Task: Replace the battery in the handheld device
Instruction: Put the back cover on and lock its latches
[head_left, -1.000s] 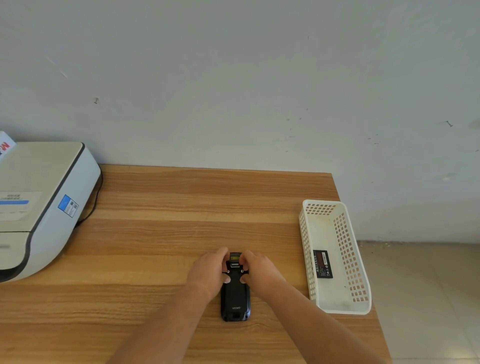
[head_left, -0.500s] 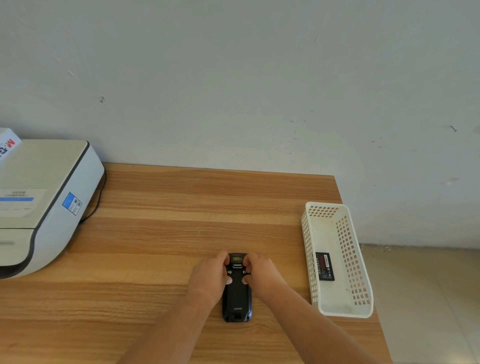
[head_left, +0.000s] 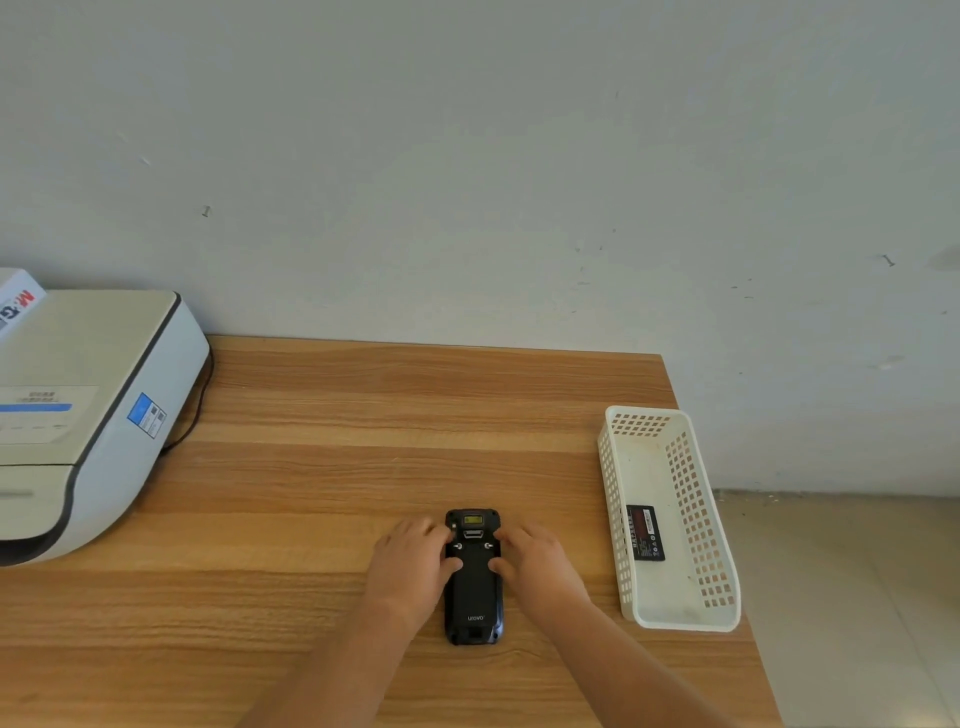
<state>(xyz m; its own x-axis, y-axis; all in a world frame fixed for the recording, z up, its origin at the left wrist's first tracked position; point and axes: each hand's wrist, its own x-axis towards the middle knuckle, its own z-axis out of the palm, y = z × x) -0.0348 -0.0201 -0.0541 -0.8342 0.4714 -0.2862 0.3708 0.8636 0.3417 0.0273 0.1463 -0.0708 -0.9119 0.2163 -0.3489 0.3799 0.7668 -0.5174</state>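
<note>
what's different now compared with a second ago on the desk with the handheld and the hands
Little. The fingers of both hands slid off the device's top end outward to its sides: the left hand and right hand now flank the handheld device, thumbs on its back cover. Device, spare battery, white basket and printer lie as before.
</note>
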